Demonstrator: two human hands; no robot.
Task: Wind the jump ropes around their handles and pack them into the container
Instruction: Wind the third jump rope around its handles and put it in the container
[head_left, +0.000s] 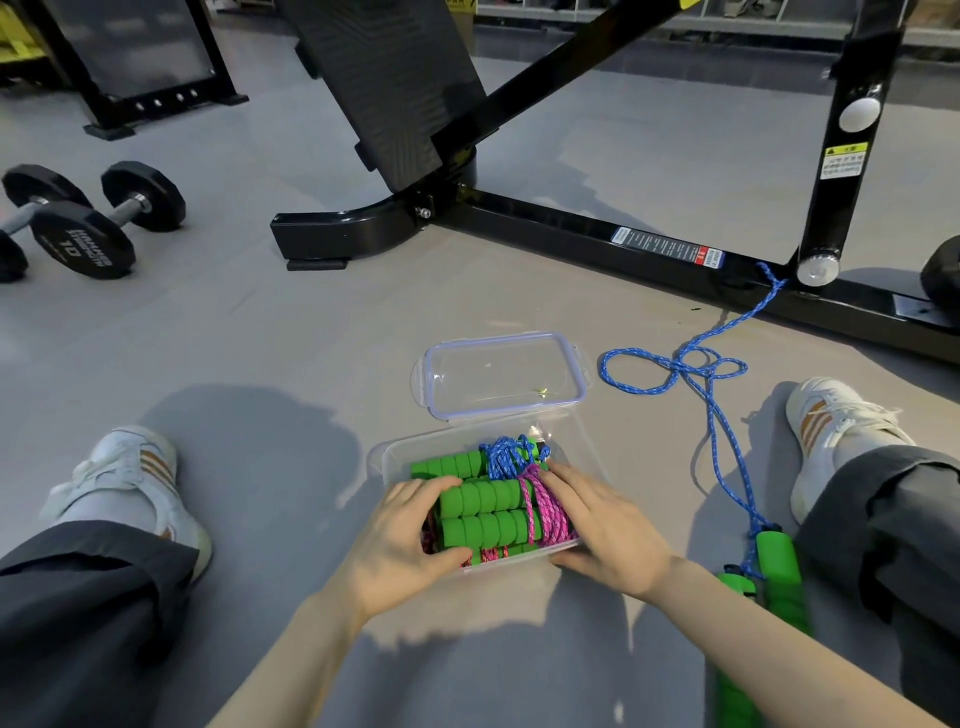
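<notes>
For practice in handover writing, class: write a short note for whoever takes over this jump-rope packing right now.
Left hand grips the handle end of the wound pink jump rope; right hand presses on its pink winding, seating it in the container.
Done: wound blue jump rope in the container, far side.
To do: loose blue jump rope lies unwound to the right, its far end by the machine frame. Lid lies off, behind the container.

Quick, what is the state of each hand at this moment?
Left hand: fingers curled round the green handles, holding them.
Right hand: open, nearly straight fingers pressing on the wound pink rope.
</notes>
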